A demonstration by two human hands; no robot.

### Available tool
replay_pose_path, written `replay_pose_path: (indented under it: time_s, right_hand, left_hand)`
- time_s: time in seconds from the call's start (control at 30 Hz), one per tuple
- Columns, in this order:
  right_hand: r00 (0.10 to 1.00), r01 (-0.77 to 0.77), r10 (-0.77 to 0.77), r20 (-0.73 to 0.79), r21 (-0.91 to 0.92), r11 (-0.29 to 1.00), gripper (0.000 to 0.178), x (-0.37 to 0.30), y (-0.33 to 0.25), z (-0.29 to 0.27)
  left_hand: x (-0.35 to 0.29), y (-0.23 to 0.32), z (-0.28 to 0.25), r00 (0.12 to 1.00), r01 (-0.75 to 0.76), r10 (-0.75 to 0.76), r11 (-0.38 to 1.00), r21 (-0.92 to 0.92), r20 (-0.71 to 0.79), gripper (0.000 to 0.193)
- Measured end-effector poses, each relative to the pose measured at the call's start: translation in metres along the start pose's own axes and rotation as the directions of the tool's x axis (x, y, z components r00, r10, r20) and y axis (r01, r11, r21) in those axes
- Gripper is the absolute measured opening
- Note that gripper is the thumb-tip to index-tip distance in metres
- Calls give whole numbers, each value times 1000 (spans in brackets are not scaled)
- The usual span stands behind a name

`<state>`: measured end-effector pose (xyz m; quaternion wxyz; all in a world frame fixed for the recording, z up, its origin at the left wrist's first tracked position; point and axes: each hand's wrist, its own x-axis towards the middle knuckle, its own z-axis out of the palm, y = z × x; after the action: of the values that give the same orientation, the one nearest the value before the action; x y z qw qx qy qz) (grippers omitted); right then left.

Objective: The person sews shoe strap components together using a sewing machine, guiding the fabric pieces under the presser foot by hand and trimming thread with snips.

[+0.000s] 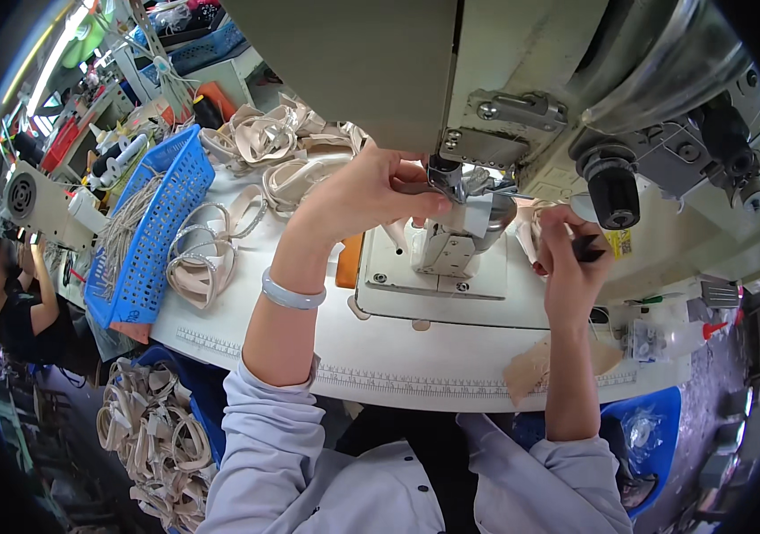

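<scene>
Across a white worktable [380, 340], beige straps [266, 133] heap left of the sewing machine [522, 44], and a small dark tool [587, 249] sits right of its needle area, in the right hand [573, 254]. The tool's visible end points rightward, its full axis hidden by curled, gripping fingers; the left hand [378, 191] bends in beside the needle, its hold unclear.

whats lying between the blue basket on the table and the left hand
Looped beige straps lie on the white table between the blue basket and the left hand, in the head view.
</scene>
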<state>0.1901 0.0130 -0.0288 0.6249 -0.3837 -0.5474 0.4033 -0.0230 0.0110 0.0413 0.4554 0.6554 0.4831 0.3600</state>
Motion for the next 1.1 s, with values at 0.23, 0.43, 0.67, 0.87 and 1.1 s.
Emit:
replay_pose_path:
  time_s: [0.23, 0.43, 0.67, 0.87, 1.1]
  right_hand:
    - [939, 343, -330, 98, -186, 921, 5, -14, -15, 16]
    - [896, 444, -426, 127, -208, 872, 3, -20, -15, 11]
    - [881, 472, -446, 154, -285, 834, 3, -28, -22, -1]
    - [906, 423, -398, 146, -270, 865, 8, -35, -18, 13]
    - [866, 498, -387, 318, -458, 737, 9, -50, -11, 6]
  left_hand:
    - [0, -5, 6, 995, -68, 71, 997, 45, -67, 12]
    - [6, -1, 5, 983, -85, 94, 994, 62, -156, 7]
    - [11, -7, -2, 990, -68, 78, 994, 81, -121, 8]
    - [11, -40, -1, 977, -215, 209, 957, -193, -52, 15]
    - [-87, -75, -20, 310, 235, 642, 663, 710, -702, 20]
